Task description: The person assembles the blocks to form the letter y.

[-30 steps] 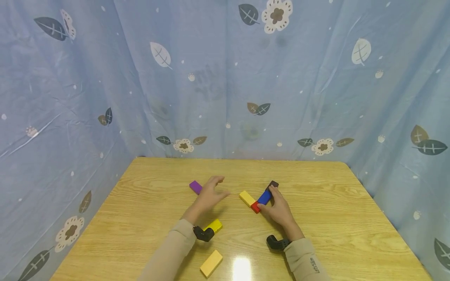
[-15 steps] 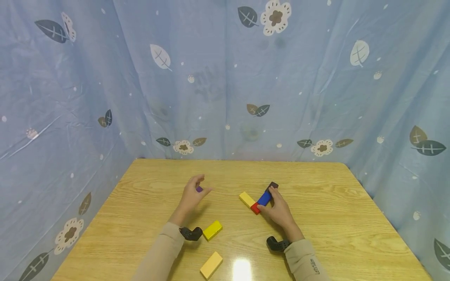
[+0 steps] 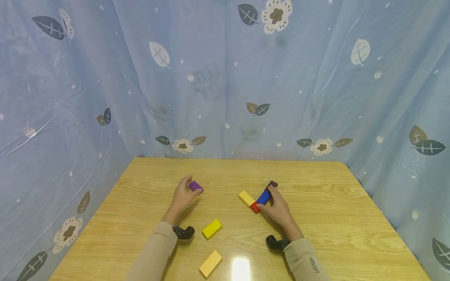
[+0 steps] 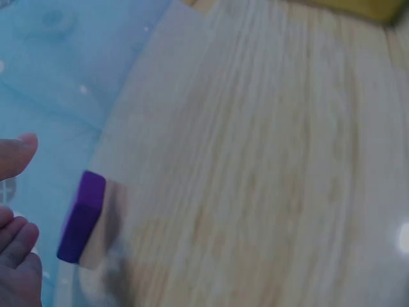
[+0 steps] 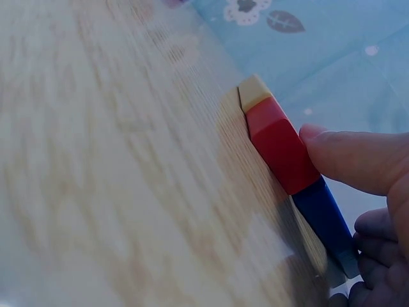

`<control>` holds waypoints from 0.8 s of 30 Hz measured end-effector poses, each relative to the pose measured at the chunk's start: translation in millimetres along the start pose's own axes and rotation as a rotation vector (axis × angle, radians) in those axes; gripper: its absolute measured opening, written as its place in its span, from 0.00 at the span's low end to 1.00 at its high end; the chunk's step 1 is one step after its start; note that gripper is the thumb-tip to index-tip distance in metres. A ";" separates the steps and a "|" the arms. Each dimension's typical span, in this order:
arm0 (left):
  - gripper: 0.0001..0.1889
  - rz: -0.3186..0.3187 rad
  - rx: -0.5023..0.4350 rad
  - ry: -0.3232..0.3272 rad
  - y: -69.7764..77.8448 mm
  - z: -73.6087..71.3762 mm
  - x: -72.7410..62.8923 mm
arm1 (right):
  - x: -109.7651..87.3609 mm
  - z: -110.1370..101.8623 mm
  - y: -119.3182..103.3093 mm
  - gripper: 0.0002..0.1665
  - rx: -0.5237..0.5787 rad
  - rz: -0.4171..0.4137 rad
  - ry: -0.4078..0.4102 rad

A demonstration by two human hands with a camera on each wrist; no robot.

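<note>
The purple block (image 3: 195,186) lies on the counter (image 3: 316,214), nearer the far edge than the near one and left of the middle, and the left hand (image 3: 183,198) is by far the closer of the two. Its long axis slants from the far left corner's side toward the near right; the hand comes in across that slant from the near left, fingers about the far end, thumb about the near one. The left wrist view shows a gap between the digits and the block, so the grasp looks loose, with nothing clasped. Well apart toward the right edge, the right hand (image 3: 280,210) grips the blue block (image 3: 263,198) lengthwise, thumb touching the red block (image 3: 254,207) and fingers by the black block (image 3: 272,183). The red block also meets a pale yellow block (image 3: 246,198) (whose long axis runs roughly the same way as the purple one's), and the joined row makes a V pointing at the near edge. A bright yellow block (image 3: 212,229) and a tan block (image 3: 211,264) lie between the forearms, closer to that edge.
</note>
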State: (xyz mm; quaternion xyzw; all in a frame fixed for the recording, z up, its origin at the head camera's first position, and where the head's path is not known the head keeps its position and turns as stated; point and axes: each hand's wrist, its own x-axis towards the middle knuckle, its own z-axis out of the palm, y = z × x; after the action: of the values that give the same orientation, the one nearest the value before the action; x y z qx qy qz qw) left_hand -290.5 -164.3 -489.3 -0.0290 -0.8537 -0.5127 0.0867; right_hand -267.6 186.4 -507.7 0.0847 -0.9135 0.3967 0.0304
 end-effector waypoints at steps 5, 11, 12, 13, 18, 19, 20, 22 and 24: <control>0.39 -0.014 0.000 -0.020 -7.9 -1.1 0.7 | 0.1 0.6 0.1 0.53 0.000 0.000 0.000; 0.40 -0.015 0.051 -0.039 -11.4 0.3 2.5 | -0.4 0.4 -0.4 0.53 -0.005 -0.001 0.007; 0.41 -0.018 0.055 -0.041 -11.4 0.4 2.7 | -0.3 0.3 -0.4 0.53 -0.008 -0.001 0.007; 0.41 -0.022 0.059 -0.044 -11.4 0.4 3.0 | -0.2 0.3 -0.3 0.53 -0.009 0.000 0.007; 0.42 -0.028 0.072 -0.045 -14.4 0.6 4.0 | 0.2 0.7 0.4 0.53 -0.010 0.002 0.004; 0.42 -0.031 0.073 -0.045 -15.5 0.6 4.1 | 0.3 0.9 0.7 0.53 -0.009 0.004 0.004; 0.42 -0.036 0.074 -0.045 -16.6 0.7 4.4 | 0.3 1.1 0.9 0.53 -0.009 0.005 0.004; 0.42 -0.041 0.079 -0.043 -19.0 1.1 5.0 | 0.5 1.5 1.5 0.53 -0.009 0.006 0.004; 0.43 -0.049 0.089 -0.043 -20.8 1.6 5.3 | 0.4 1.8 1.9 0.54 -0.010 0.005 0.005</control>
State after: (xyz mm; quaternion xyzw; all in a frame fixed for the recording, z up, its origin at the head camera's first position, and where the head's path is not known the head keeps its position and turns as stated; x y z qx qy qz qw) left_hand -298.8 -173.0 -507.2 -0.0151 -0.8778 -0.4755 0.0567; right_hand -268.3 186.4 -510.2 0.0812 -0.9156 0.3924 0.0318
